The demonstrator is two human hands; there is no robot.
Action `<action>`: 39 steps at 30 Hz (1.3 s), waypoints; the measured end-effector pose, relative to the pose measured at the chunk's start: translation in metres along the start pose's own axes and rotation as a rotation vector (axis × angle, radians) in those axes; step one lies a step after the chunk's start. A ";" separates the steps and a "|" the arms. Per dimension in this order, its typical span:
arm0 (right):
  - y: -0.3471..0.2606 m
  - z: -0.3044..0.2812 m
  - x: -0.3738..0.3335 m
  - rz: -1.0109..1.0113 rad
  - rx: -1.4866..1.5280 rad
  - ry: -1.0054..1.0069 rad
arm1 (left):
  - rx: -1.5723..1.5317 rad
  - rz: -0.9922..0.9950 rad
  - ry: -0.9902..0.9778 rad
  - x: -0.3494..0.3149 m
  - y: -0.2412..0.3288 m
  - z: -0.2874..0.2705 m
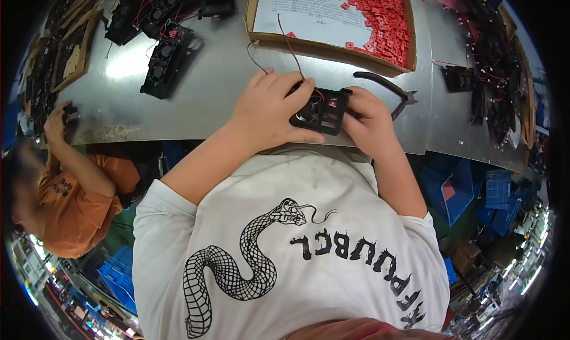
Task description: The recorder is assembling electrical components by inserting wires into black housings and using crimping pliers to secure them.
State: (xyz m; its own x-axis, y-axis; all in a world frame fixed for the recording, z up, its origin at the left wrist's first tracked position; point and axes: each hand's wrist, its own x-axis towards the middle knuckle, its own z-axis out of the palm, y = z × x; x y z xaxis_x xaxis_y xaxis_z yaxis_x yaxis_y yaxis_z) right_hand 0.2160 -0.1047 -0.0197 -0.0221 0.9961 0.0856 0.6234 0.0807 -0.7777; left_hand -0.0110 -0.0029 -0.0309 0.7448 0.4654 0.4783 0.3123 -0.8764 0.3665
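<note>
A black plastic fan housing point(325, 125) is held at the table's near edge, in front of my chest. My left hand point(270, 107) grips its left side, with the fingers over the top and the thumb along the near side. The round fan point(310, 111) shows partly beside those fingers, and a small red part point(332, 102) sits in the housing's right half. One red and one black wire point(289, 43) rise from it past my left fingers. My right hand point(369, 117) is closed at the housing's right end; its fingertips are partly hidden.
Just beyond my right hand lie dark-handled cutting pliers point(404, 99). A cardboard tray point(332, 50) with many small red parts point(389, 34) stands at the back. Fan units point(163, 67) lie at the back left, more point(460, 78) at the right. A co-worker in orange point(89, 191) sits at left.
</note>
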 end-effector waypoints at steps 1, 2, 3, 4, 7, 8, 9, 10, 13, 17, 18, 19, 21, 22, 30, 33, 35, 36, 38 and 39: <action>0.002 0.001 -0.002 0.090 0.100 -0.021 | 0.001 -0.009 0.000 -0.002 0.002 0.000; 0.007 0.004 -0.004 0.090 0.100 -0.023 | -0.011 -0.018 -0.022 -0.002 0.003 -0.001; 0.015 0.010 -0.008 0.212 0.220 0.017 | -0.023 -0.027 -0.043 -0.002 0.004 -0.001; 0.019 0.012 -0.010 0.335 0.340 0.059 | -0.025 -0.027 -0.043 -0.001 0.004 -0.002; 0.018 0.007 -0.003 0.451 0.301 -0.026 | 0.008 -0.044 -0.078 -0.002 0.007 -0.002; 0.017 0.004 -0.002 0.454 0.301 -0.029 | 0.068 -0.055 -0.102 -0.002 0.007 -0.002; 0.016 0.002 -0.002 0.454 0.497 -0.051 | 0.128 -0.065 -0.126 -0.001 0.008 -0.002; 0.014 -0.001 -0.002 0.451 0.692 -0.073 | 0.125 -0.067 -0.128 0.000 0.010 -0.004; -0.007 -0.008 -0.002 0.468 0.598 -0.021 | 0.129 -0.113 -0.175 0.004 0.015 -0.008; -0.017 -0.014 0.001 -0.001 -0.115 0.199 | 0.136 -0.096 -0.168 0.006 0.016 -0.006; -0.026 -0.009 0.004 -0.065 -0.228 0.137 | 0.138 -0.089 -0.166 0.006 0.017 -0.005; -0.031 -0.005 0.006 -0.129 -0.340 0.075 | 0.136 -0.084 -0.166 0.006 0.019 -0.005; -0.027 -0.002 0.006 -0.070 -0.305 0.079 | 0.130 -0.111 -0.165 0.008 0.018 -0.006; -0.027 -0.004 0.005 -0.057 -0.268 0.044 | 0.130 -0.105 -0.158 0.008 0.019 -0.006; 0.019 -0.072 0.083 0.048 -0.622 0.163 | 0.153 -0.127 -0.190 0.004 0.029 -0.010; 0.025 -0.087 0.117 0.151 -0.783 -0.040 | 0.142 -0.160 -0.204 0.003 0.031 -0.007; 0.019 -0.091 0.126 0.228 -0.766 -0.187 | 0.150 -0.165 -0.190 0.002 0.034 -0.008; 0.017 -0.093 0.127 0.210 -0.712 -0.235 | 0.154 -0.173 -0.191 0.001 0.034 -0.009; 0.018 -0.099 0.128 0.184 -0.663 -0.289 | 0.146 -0.185 -0.194 0.000 0.034 -0.009; 0.021 -0.102 0.126 0.153 -0.603 -0.289 | 0.131 -0.190 -0.206 -0.001 0.034 -0.009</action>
State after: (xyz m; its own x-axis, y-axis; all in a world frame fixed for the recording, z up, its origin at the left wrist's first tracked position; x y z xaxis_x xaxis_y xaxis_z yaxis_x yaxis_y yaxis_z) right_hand 0.3061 0.0193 0.0386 -0.0541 0.9711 -0.2325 0.9605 -0.0130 -0.2779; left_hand -0.0066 -0.0323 -0.0117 0.7656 0.5992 0.2341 0.5209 -0.7910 0.3210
